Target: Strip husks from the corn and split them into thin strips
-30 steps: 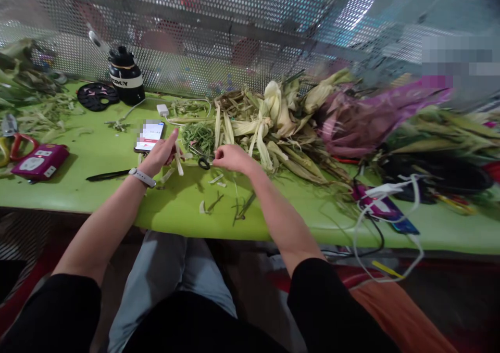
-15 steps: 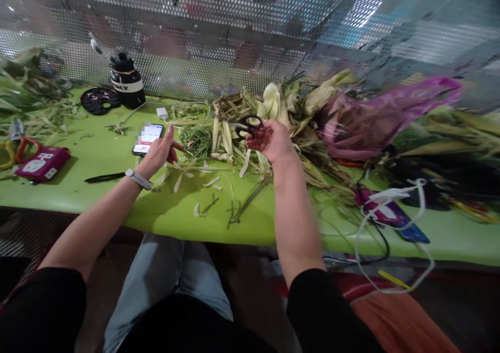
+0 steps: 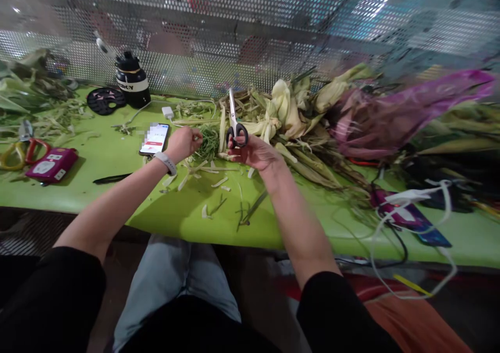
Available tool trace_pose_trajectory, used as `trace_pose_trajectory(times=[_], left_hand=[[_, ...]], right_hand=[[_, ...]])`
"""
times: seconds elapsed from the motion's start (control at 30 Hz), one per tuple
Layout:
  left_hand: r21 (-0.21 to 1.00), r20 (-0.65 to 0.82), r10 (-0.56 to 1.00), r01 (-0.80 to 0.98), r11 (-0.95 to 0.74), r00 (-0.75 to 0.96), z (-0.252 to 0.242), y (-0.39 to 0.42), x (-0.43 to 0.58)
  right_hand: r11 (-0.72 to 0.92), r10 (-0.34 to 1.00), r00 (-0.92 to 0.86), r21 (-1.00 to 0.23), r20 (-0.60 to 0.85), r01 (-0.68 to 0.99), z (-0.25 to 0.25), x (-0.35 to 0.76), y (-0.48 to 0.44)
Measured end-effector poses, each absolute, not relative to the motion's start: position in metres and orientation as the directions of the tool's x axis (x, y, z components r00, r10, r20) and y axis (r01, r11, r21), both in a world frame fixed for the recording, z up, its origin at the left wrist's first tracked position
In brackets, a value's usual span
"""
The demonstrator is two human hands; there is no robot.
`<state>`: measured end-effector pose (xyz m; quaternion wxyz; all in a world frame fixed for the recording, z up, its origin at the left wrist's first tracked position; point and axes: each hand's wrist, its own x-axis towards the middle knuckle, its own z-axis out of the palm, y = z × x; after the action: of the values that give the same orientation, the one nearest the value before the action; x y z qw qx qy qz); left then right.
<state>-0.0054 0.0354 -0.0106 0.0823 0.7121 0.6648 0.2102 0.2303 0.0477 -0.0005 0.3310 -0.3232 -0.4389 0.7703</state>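
My right hand (image 3: 257, 152) holds black-handled scissors (image 3: 233, 117) by the finger loops, with the blades pressed together and pointing up and away. My left hand (image 3: 183, 143), with a pale watch band at the wrist, has its fingers curled in beside a tangle of green shredded strands (image 3: 209, 143). Whatever those fingers may hold is hidden. Pale corn husks (image 3: 284, 103) are heaped behind and to the right of the scissors. A phone (image 3: 155, 138) with its screen lit lies just left of my left hand.
On the left of the green table (image 3: 172, 223) are a magenta box (image 3: 52, 165), scissors with orange and yellow handles (image 3: 25, 150) and a black bottle (image 3: 133, 82). A purple plastic bag (image 3: 371, 124) and white cables (image 3: 449, 202) lie at the right. Perforated metal (image 3: 219, 40) stands behind.
My left hand has moved right, toward the green strands, and its stretched fingers have curled in. My right hand has come left and turned the scissors so the blades point up.
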Motion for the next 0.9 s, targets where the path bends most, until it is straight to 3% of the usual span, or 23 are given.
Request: trace_pose_trajectory(times=[0.3,0.43,0.53,0.77,0.9], left_hand=[[0.504,0.238,0.971,0.854,-0.133,0.011,-0.03,0.062,-0.008],[0.436,0.305,0.948,0.871,-0.226,0.093,-0.033,0.065,-0.001],[0.402,0.296,0.954,0.899,-0.175,0.054,-0.034,0.065,0.004],[0.425,0.278,0.959,0.887,-0.182,0.063,-0.035,0.072,0.001],[0.503,0.291,0.956,0.846,-0.178,0.029,-0.033,0.071,-0.006]], right_hand=[[-0.279,0.78,-0.623,-0.925,-0.063,-0.257,0.001,0.222,0.037],[-0.274,0.779,-0.623,-0.931,-0.069,-0.24,0.0,0.22,0.037],[-0.263,0.789,-0.61,-0.937,-0.072,-0.229,0.0,0.219,0.038],[-0.277,0.789,-0.61,-0.928,-0.071,-0.249,-0.002,0.218,0.039],[-0.276,0.793,-0.606,-0.921,-0.057,-0.276,-0.004,0.219,0.041]])
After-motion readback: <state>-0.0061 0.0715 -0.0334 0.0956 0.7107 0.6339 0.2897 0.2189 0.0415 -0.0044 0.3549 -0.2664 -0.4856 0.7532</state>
